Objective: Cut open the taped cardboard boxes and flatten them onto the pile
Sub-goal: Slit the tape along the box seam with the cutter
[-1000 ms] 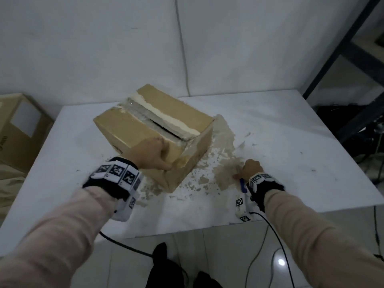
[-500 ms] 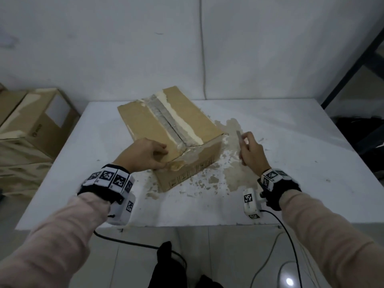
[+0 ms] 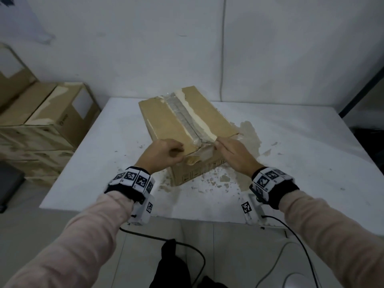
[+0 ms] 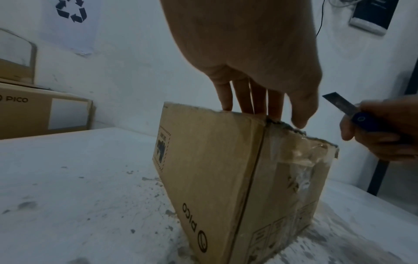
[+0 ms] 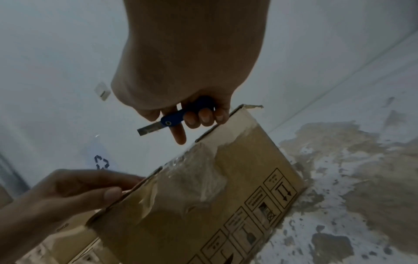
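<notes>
A brown cardboard box (image 3: 166, 121) (image 4: 210, 160) (image 5: 237, 178) stands on the white table (image 3: 291, 152), with a strip of clear tape (image 3: 185, 117) along its top seam. My left hand (image 3: 162, 154) (image 4: 248, 53) presses straight fingers on the box's near left top edge, thumb at the front corner. My right hand (image 3: 234, 152) (image 5: 181, 62) grips a blue-handled knife (image 5: 178, 116) (image 4: 359, 119) with its blade out. It sits at the near end of the taped seam, the blade just above the box edge. Crumpled tape covers the box's front face.
Several taped cardboard boxes (image 3: 52, 117) (image 4: 45, 114) are stacked left of the table. Brown torn-paper patches (image 3: 249, 132) mark the table around the box. A dark metal frame (image 3: 361, 94) stands at the right. Cables hang below the table's front edge.
My right hand rose from the table's front edge with the knife and moved left to the near end of the seam. My left hand stayed on the box, which turned slightly.
</notes>
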Demonstrator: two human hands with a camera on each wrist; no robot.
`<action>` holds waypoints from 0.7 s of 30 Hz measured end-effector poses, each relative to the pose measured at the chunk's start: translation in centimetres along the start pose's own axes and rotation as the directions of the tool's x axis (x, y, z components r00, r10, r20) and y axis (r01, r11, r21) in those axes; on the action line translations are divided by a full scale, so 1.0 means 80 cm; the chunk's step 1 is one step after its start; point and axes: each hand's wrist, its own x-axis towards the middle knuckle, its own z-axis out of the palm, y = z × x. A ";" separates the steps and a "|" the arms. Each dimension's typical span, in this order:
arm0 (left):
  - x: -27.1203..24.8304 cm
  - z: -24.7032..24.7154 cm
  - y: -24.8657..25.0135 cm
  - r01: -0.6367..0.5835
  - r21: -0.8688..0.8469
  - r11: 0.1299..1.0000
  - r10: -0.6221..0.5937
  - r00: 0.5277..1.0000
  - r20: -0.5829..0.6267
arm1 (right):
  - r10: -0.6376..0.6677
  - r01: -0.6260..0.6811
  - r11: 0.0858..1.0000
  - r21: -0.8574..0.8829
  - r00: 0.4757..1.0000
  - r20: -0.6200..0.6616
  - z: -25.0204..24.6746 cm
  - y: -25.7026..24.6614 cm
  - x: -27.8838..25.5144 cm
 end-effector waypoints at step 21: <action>-0.009 0.021 0.015 -0.080 0.172 0.982 0.104 0.986 -0.132 | 0.058 -0.056 0.917 -0.394 0.998 -0.008 0.034 -0.033 0.003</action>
